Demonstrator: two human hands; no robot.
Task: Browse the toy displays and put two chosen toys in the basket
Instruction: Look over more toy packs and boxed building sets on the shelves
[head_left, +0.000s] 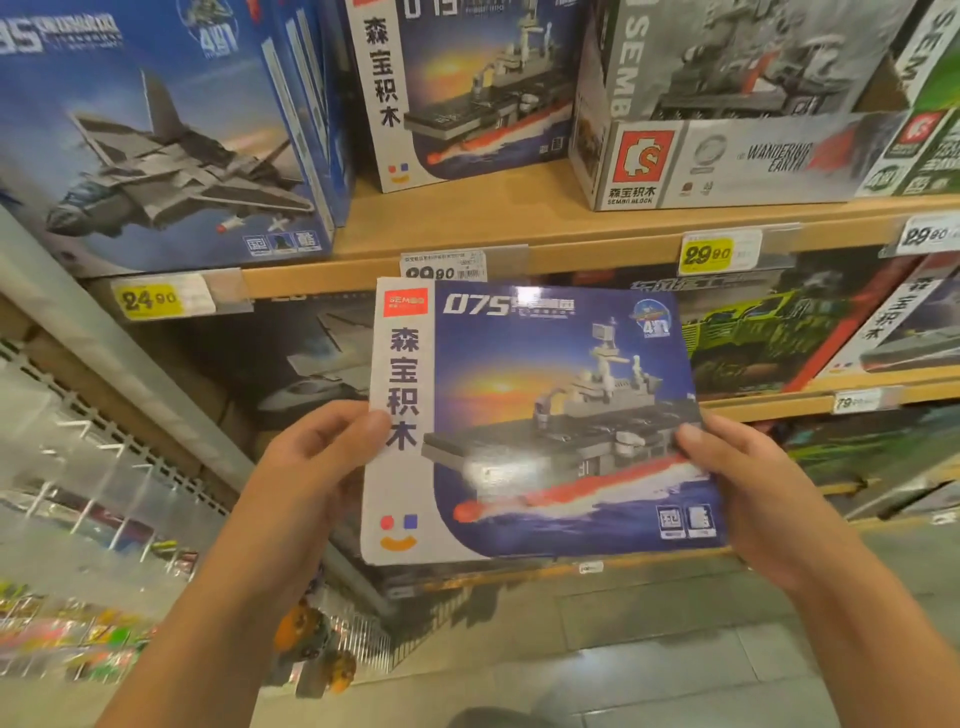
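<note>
I hold a flat building-block box (535, 421) in front of the shelves, its cover facing me: a grey and red warship on a blue sea, marked 075, with a white strip down its left side. My left hand (311, 457) grips the box's left edge, thumb on the white strip. My right hand (748, 483) grips the right edge, thumb on the cover. No basket is in view.
A wooden shelf (519, 228) above carries a blue fighter-jet box (156, 135), a matching warship box (467, 88) and a grey Wandering Earth box (727, 104). Yellow price tags (719, 253) line the shelf edges. Green and dark boxes (753, 338) fill lower shelves. Small toys hang at lower left (311, 644).
</note>
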